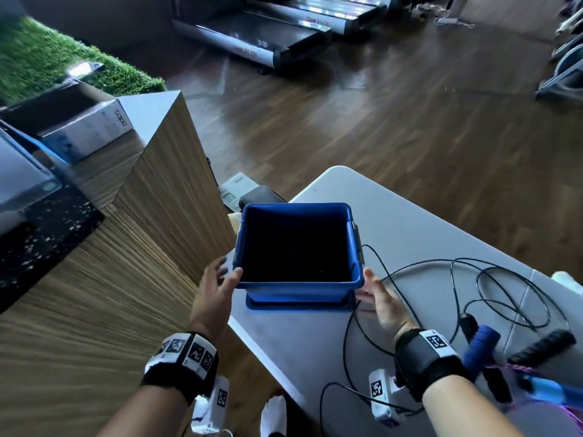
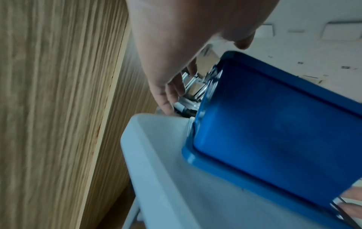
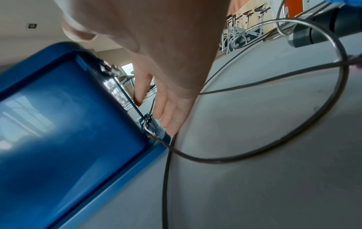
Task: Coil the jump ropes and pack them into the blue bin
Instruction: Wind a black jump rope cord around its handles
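The blue bin (image 1: 299, 282) stands on its blue lid (image 1: 299, 303) at the near left corner of the pale table (image 1: 410, 222); its inside is dark. My left hand (image 1: 225, 272) flanks its left front corner with straight fingers and the thumb at the rim. My right hand (image 1: 377, 290) lies flat beside the right front corner. Both hold nothing. A thin black jump rope (image 1: 473, 279) sprawls in loose loops to the right, with a black handle (image 1: 542, 346) and a blue handle (image 1: 482, 345). In the wrist views, the left hand (image 2: 195, 69) sits beside the bin (image 2: 274, 139), and the right hand (image 3: 145, 80) nears the bin (image 3: 68, 124) and rope (image 3: 293, 139).
A tall wooden counter (image 1: 142, 247) stands close to the table's left edge, with a white box (image 1: 91, 127) on top. A purple cord (image 1: 517, 369) lies by the handles. Treadmills (image 1: 268, 36) stand far back on the wooden floor (image 1: 378, 121).
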Tool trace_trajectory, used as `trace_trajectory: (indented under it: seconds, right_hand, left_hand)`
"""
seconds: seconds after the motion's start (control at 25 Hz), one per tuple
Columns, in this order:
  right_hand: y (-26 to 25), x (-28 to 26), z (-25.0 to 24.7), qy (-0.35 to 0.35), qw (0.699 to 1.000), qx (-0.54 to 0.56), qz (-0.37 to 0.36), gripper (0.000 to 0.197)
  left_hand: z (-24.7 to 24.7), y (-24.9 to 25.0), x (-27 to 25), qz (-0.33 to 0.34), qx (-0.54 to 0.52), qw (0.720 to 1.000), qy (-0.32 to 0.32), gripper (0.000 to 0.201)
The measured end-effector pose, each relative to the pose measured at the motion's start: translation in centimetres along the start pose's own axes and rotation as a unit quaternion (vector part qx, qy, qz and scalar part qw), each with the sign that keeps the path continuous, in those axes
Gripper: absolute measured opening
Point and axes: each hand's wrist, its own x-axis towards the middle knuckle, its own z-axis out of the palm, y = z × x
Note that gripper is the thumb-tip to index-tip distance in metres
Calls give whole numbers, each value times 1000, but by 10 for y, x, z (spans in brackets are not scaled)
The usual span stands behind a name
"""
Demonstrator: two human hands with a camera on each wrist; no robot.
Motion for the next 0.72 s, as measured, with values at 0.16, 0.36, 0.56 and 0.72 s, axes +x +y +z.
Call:
trace_trajectory:
  seconds: [0.16,0.36,0.56,0.72]
  right_hand:
    - [-7,5,-16,51,998,-30,-18,83]
    - [-8,-4,-58,198,971,-118,-66,44]
    - [6,-52,-122,341,912,-204,-104,20]
    - [38,-110,-182,391,887,-241,-43,23]
  left_hand:
    - [-14,58,29,177,128,973,70,40]
    - [50,145,29,297,117,946,-61,8]
    - [158,180,-17,346,128,893,-258,6]
    - [230,173,-71,387,182,835,-345,7]
